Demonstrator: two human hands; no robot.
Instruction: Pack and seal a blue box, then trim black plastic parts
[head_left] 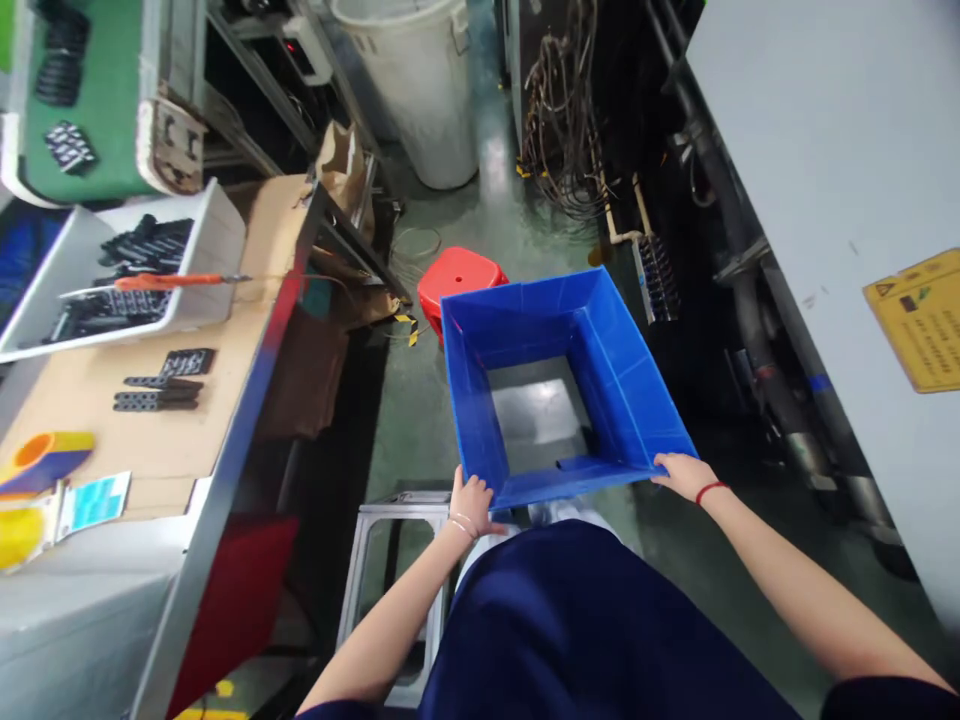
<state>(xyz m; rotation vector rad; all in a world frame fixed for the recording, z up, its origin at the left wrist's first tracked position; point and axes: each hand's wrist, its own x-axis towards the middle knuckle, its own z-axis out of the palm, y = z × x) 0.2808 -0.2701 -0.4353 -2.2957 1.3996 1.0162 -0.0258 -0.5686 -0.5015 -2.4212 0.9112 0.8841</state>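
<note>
A blue plastic box (630, 380) with tall, flared walls is in front of my body. Inside its walls a grey, shiny surface like the floor shows, so its bottom seems open, though I cannot be sure. My left hand (472, 503) grips the near left corner of the rim, fingers over the edge and thumb outside. At the near right corner, my right hand (684, 474) pinches the rim. A small dark piece (564, 465) lies at the foot of the near wall. Just beyond the far left corner stands a red stool (459, 280), partly hidden by the box.
To the left, a workbench (247, 300) holds a white bin (217, 235) of black parts, an orange-handled tool (169, 283) and loose black pieces (157, 393). A green conveyor (97, 110) is behind it. A metal frame (362, 560) stands by my left arm; a large white barrel (420, 100) is ahead.
</note>
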